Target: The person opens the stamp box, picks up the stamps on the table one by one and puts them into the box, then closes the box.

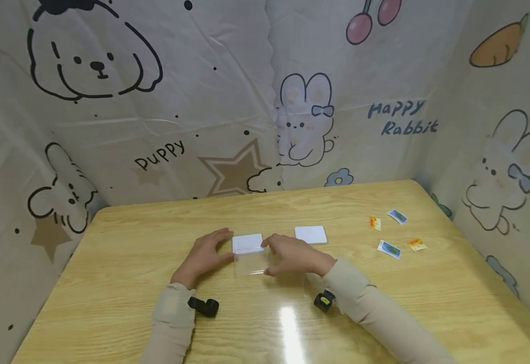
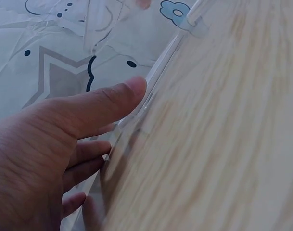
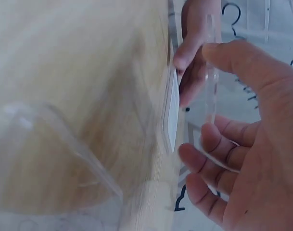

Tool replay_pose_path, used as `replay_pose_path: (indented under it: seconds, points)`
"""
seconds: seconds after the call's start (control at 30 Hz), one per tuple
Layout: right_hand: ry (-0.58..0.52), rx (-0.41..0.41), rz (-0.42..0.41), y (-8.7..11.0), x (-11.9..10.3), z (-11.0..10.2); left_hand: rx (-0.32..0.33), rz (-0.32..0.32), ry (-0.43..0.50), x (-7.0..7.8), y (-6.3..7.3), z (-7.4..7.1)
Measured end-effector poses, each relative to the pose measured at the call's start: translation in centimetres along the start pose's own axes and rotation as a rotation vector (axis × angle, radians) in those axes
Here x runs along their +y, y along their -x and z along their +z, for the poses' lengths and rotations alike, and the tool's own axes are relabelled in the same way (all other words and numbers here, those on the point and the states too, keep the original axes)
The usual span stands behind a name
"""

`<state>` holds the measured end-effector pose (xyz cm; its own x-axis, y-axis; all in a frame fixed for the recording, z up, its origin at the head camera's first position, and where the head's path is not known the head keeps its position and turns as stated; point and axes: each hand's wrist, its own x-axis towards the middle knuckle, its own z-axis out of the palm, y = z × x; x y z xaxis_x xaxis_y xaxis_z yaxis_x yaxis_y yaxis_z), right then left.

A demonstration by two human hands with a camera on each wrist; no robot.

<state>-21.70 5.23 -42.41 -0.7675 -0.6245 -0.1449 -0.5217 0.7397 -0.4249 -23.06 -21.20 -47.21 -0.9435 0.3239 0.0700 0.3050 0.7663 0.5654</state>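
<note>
A white rectangular card [image 1: 247, 241] lies flat on the table between the two hands. My left hand [image 1: 204, 255] rests at its left end, with thumb and fingers spread along the edge; in the left wrist view the thumb [image 2: 132, 91] lies right at the rim. My right hand [image 1: 292, 254] pinches a thin clear plastic plate [image 1: 252, 264] by its edges, between thumb and forefinger. Seen edge-on, the clear plate [image 3: 211, 96] stands raised off the table, apart from the white card [image 3: 171, 115]. The remaining right fingers curl loosely below.
Another white card [image 1: 310, 234] lies behind the right hand. A clear plastic piece [image 3: 64, 144] sits near the right wrist. To the right are two blue-green picture cards [image 1: 389, 249] and two small orange ones [image 1: 417, 244]. A patterned cloth [image 1: 228, 101] hangs around the table.
</note>
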Motion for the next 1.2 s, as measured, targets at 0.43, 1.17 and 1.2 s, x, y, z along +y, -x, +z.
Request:
replay_pose_path:
  seconds: [0.43, 1.17, 1.2]
  points:
    - [0.091, 0.000, -0.061, 3.3, -1.4, 1.7, -0.010, -0.013, -0.020, 0.2, 0.0, 0.0]
    - [0.167, -0.002, -0.056, 3.4, -1.8, 4.0, -0.017, -0.004, -0.031, 0.7, 0.3, 0.1]
    - [0.174, -0.001, -0.056, 3.3, -1.9, 4.1, -0.018, -0.004, -0.033, 0.7, 0.3, 0.0]
